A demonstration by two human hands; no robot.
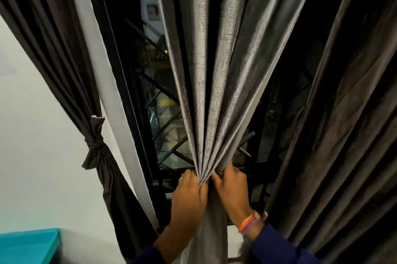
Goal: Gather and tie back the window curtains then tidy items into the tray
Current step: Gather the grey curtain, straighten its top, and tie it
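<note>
- I am bunching the middle curtain point(214, 83) at the window point(163, 113) — both my hands are clamped round its gathered neck, low down, just above the sill line.
- My left hand point(189, 197) is wrapping the pleats from the window's left side, fingers curled into the folds; a ring is showing on one finger.
- My right hand point(231, 188) is pinching the same bundle from the other side, thumb and fingers closed on the outer pleat. The two hands are almost touching across the cloth.
- Left of the window, the left curtain point(64, 70) is already hanging knotted by its tie point(94, 144), against the wall point(32, 124).
- Right of the window, a third curtain point(343, 134) is hanging loose and unbound.
- I am reading this as the gathering step, still in hand: the pleats are collected but no tie is round them, and I cannot see a tie-back for this panel anywhere near the window.
- The next move is likely calling for one hand to keep the bundle squeezed while the other is finding a band and passing it round — letting go early would probably let the folds fan out.
- No tray is showing; only a teal edge point(30, 246) is sitting below and left of the window, and I cannot tell what it is.
</note>
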